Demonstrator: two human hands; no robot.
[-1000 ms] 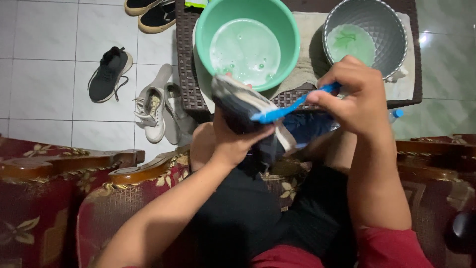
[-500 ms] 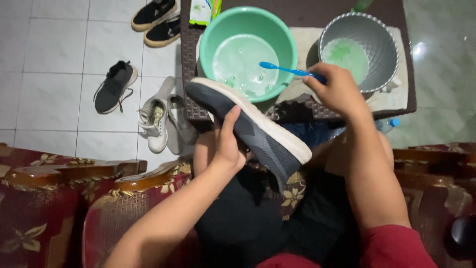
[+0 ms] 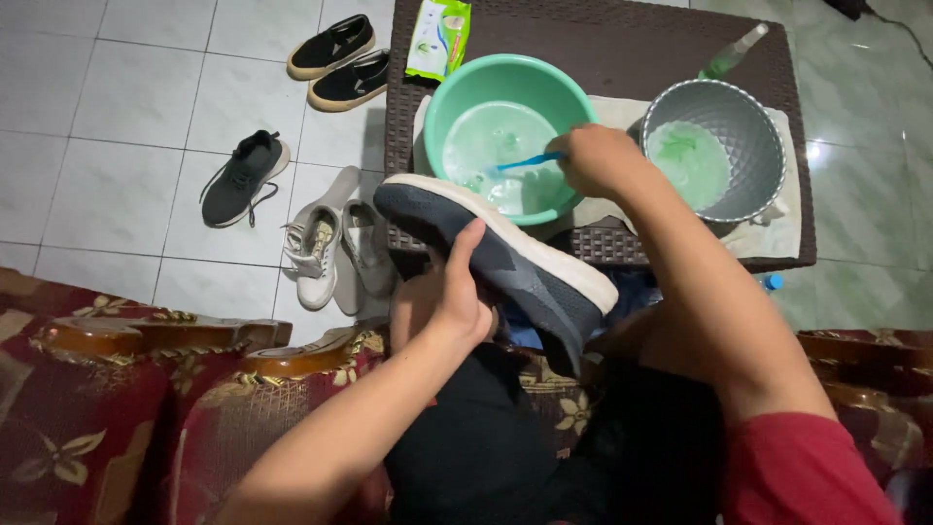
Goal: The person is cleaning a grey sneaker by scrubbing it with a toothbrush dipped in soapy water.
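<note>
**Shoe held over the lap, brush dipped in the green basin**

Nearest the camera, the left hand [image 3: 457, 297] grips a dark grey sneaker [image 3: 496, 258] with a white sole rim. The fingers are wrapped around its middle from below, with the thumb lying up across the side of the upper. The shoe sits tilted above the person's lap, its toe pointing up and left past the fingertips and its heel down to the right, towards the other forearm. The lap is in black cloth, and a red, flower-patterned armchair [image 3: 146, 408] with carved wooden arms frames it on both sides.

Just beyond the shoe, the right hand [image 3: 603, 160] is clenched around the handle of a blue toothbrush [image 3: 530, 161]. The brush sticks out to the left of the knuckles, and its head reaches into the cloudy water of a mint-green basin [image 3: 457, 97]. To the right of that fist stands a grey ribbed bucket [image 3: 763, 131] with pale green liquid inside. Both vessels rest on a cloth spread over a dark wicker table [image 3: 622, 34].

Further out, beyond the basin, a green packet [image 3: 439, 37] lies at the table's edge, and a clear bottle [image 3: 734, 51] lies behind the bucket.

On the tiled floor, to the left of the gripping hand, lie a pair of white sneakers [image 3: 335, 248], a single dark sneaker [image 3: 243, 177], and, farthest off, a pair of black slip-ons [image 3: 340, 58].
</note>
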